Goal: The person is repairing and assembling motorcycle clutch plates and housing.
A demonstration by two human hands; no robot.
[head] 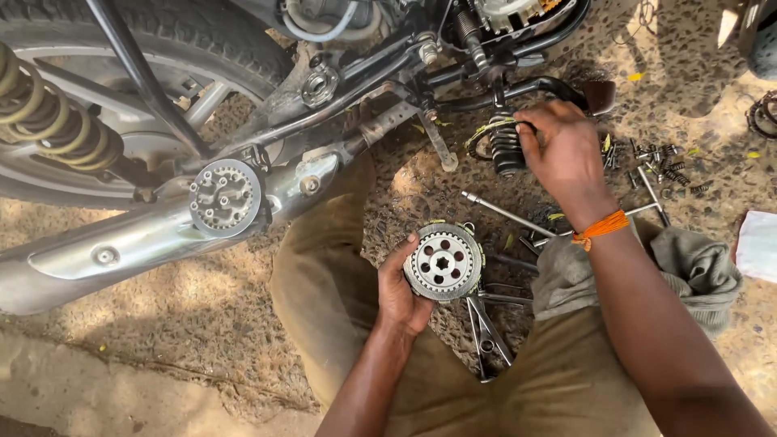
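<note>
My left hand (398, 291) holds a round grey clutch hub (443, 262) with holes and a splined centre, low over my lap. My right hand (561, 147) reaches up to the motorcycle's black ribbed footrest (507, 146) and grips it near the top; a yellowish strand hangs there. An orange thread is tied around my right wrist (600, 226). A second round plate with pegs (225, 197) rests on the silver exhaust pipe (129, 243) at the left.
A long T-handle wrench (506, 214) lies on the gravel, with pliers (486, 332) under the hub. Small springs and bolts (660, 162) are scattered at the right. A grey rag (696, 271) lies on my knee. The rear wheel (162, 48) and yellow shock spring (48, 113) fill the upper left.
</note>
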